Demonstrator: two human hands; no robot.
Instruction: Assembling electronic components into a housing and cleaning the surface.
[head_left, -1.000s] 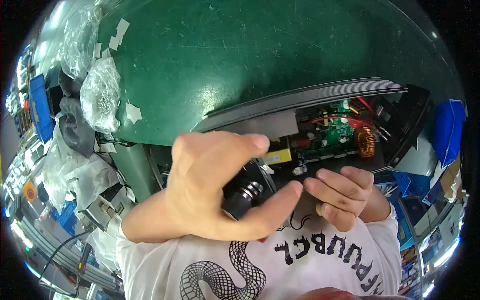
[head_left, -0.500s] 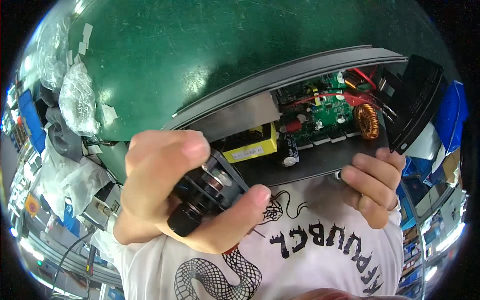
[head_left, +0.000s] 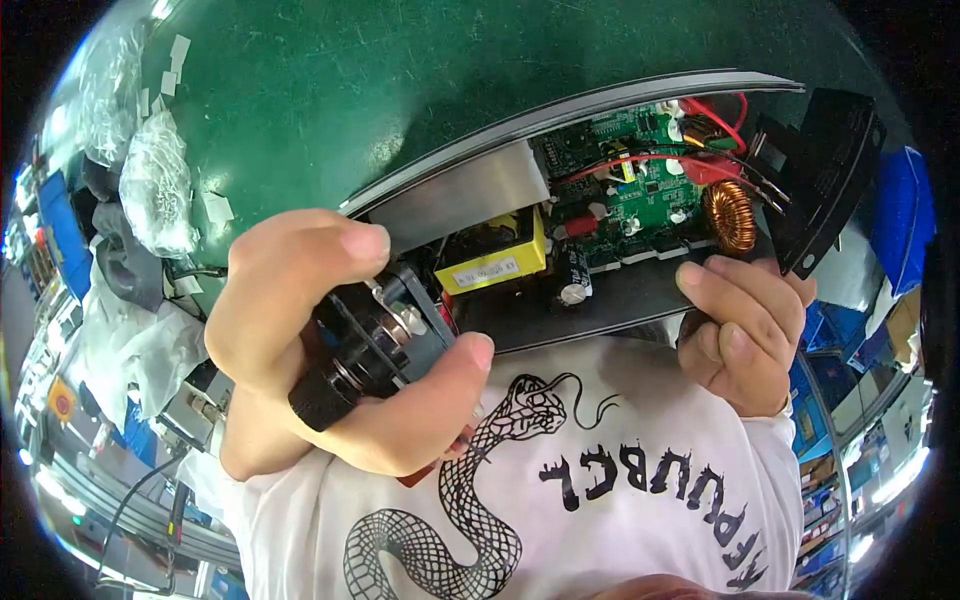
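Note:
A long black metal housing [head_left: 610,328] lies open-sided in front of me, tilted up to the right. Inside are a green circuit board [head_left: 650,190], a yellow-wrapped transformer [head_left: 490,262] and a copper-wound coil [head_left: 731,217]. My left hand [head_left: 265,310] is closed round a black end panel [head_left: 428,315] with round connector parts, at the housing's left end. Whether the panel touches the housing is hidden. My right hand [head_left: 750,335] is curled at the near right edge and grips the housing. A black end cap [head_left: 835,180] stands angled off the right end, wires running to it.
A green work surface [head_left: 300,90] stretches beyond the housing. Clear plastic bags [head_left: 157,185] and small white paper pieces [head_left: 217,207] lie at the left. At the right is a blue bin [head_left: 900,215]. A black cable [head_left: 135,490] hangs at the lower left.
The housing has shifted slightly away from me and to the left. My left hand has moved up and left with the end panel. My right hand still grips the near edge.

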